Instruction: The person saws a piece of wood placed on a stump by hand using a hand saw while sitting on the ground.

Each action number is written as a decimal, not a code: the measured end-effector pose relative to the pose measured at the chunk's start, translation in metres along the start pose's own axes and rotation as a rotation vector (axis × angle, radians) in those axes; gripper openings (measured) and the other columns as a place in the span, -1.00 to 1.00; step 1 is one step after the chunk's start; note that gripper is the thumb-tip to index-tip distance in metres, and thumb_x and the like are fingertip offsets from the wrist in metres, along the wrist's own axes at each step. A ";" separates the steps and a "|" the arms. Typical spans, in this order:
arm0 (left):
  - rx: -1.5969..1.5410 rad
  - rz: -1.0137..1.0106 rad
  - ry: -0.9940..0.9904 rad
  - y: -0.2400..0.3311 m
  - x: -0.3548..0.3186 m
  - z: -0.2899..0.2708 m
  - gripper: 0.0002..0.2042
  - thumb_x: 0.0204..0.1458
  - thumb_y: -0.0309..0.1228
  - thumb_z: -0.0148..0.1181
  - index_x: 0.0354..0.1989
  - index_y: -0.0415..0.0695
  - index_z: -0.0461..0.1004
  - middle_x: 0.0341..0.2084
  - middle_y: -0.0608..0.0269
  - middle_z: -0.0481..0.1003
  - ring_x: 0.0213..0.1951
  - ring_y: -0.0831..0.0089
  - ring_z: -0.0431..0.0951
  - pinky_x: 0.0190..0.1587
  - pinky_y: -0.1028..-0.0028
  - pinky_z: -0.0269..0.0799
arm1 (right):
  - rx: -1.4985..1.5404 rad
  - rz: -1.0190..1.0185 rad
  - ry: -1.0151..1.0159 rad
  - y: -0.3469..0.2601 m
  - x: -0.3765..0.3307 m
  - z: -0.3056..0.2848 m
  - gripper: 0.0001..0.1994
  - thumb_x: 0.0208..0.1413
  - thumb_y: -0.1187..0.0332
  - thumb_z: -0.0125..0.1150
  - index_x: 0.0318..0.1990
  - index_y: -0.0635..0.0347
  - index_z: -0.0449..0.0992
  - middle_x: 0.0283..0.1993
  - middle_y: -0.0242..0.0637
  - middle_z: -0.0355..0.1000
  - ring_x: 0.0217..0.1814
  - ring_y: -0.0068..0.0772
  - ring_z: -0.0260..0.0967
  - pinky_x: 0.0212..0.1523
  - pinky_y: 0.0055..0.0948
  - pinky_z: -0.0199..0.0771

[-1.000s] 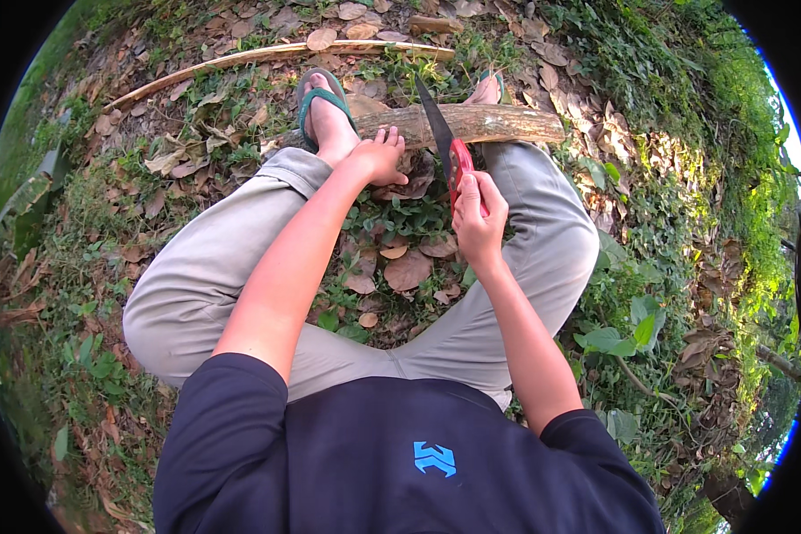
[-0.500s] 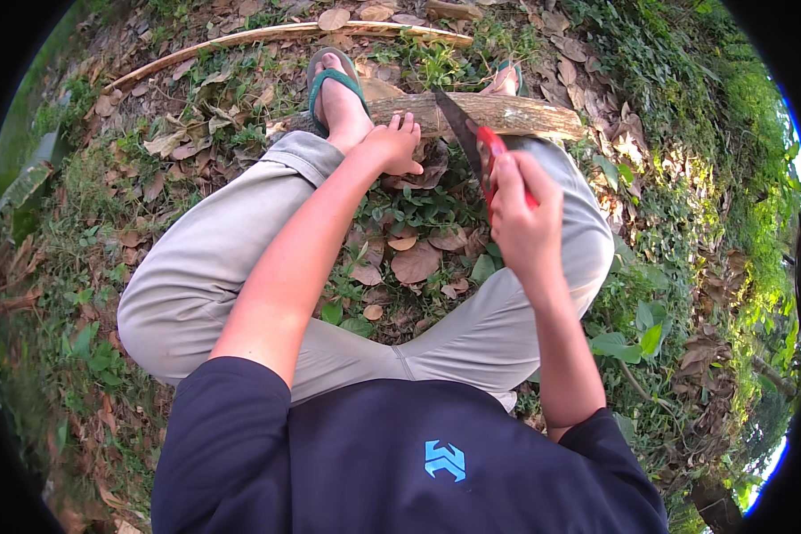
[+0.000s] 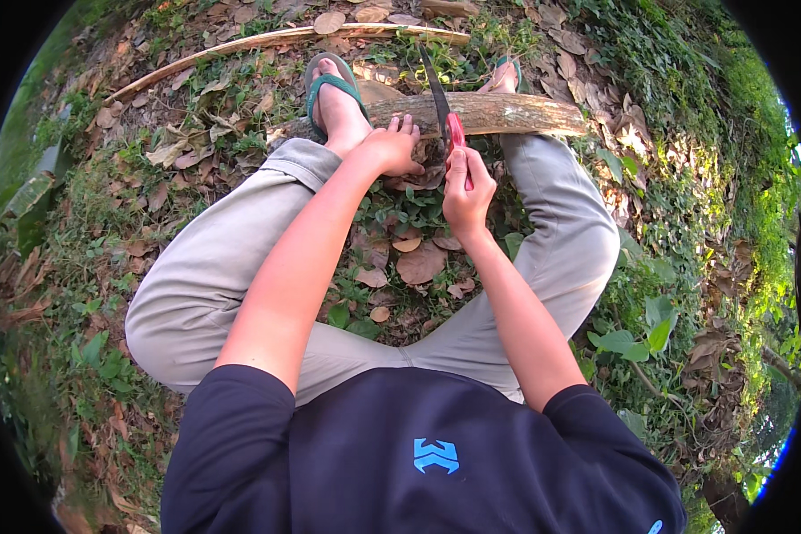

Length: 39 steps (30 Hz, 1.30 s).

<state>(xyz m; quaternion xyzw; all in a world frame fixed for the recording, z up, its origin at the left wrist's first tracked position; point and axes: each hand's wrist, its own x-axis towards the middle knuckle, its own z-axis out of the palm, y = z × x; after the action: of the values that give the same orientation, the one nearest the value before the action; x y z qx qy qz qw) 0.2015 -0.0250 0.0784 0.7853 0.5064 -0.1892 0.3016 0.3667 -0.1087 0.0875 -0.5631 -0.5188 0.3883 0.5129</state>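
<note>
A rough-barked log [image 3: 498, 115] lies crosswise on the ground in front of me. My left hand [image 3: 394, 148] rests on its near side, left of the middle, fingers stretched over the bark and thumb apart. In my right hand [image 3: 468, 191] is a handsaw [image 3: 437, 92], gripped by its red handle, just on the near side of the log. The saw's dark blade points away from me and crosses over the log, to the right of my left fingers. Whether its teeth touch the wood I cannot tell.
My left foot in a green-strapped flip-flop [image 3: 336, 93] is close against the log; my right foot [image 3: 505, 76] is behind it. A long, thin curved strip of wood [image 3: 276, 36] lies farther off. Dry leaves [image 3: 421, 262] and low green plants cover the ground between my legs.
My right hand has moved left with the handsaw, and the blade has swung from a slant beside the log to lying across it. My left hand stays on the log.
</note>
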 end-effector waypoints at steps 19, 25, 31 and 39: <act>0.083 0.028 -0.023 -0.004 0.007 0.007 -0.01 0.13 0.17 0.19 0.53 -0.23 -0.10 0.54 -0.17 -0.22 0.54 -0.11 -0.16 0.45 0.01 0.09 | 0.186 0.097 -0.073 -0.111 0.042 -0.065 -0.81 0.41 0.35 0.09 -0.23 0.27 0.51 -0.51 -0.54 0.33 -0.58 -0.79 0.16 -0.59 -0.62 0.14; 0.073 -0.005 -0.004 0.000 0.001 0.004 -0.02 0.12 0.14 0.23 0.54 -0.19 -0.09 0.55 -0.10 -0.21 0.55 -0.02 -0.15 0.47 0.07 0.07 | -0.025 0.087 -0.156 -0.078 -0.017 -0.048 -0.81 0.44 0.32 0.05 -0.21 0.23 0.48 -0.54 -0.58 0.25 -0.58 -0.82 0.11 -0.62 -0.67 0.11; 0.056 -0.008 0.009 -0.001 -0.001 0.006 -0.04 0.13 0.11 0.24 0.53 -0.21 -0.07 0.55 -0.09 -0.21 0.56 0.00 -0.17 0.48 0.07 0.04 | -0.081 0.112 -0.143 -0.099 -0.070 -0.053 -0.86 0.39 0.42 0.09 -0.18 0.30 0.51 -0.58 -0.38 0.31 -0.56 -0.69 0.20 -0.53 -0.53 0.24; 0.055 -0.011 0.077 -0.003 -0.004 0.010 -0.07 0.10 0.08 0.26 0.52 -0.18 -0.01 0.54 -0.08 -0.13 0.54 0.03 -0.07 0.45 0.09 0.09 | -0.059 0.127 -0.273 -0.103 -0.033 -0.071 -0.77 0.44 0.36 0.01 -0.29 0.25 0.46 -0.57 -0.58 0.25 -0.65 -0.83 0.06 -0.65 -0.66 -0.01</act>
<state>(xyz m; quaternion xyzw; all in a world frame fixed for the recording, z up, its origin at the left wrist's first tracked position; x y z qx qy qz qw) 0.1975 -0.0333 0.0728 0.7972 0.5164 -0.1745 0.2593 0.4107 -0.1599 0.1979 -0.5516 -0.5583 0.4774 0.3951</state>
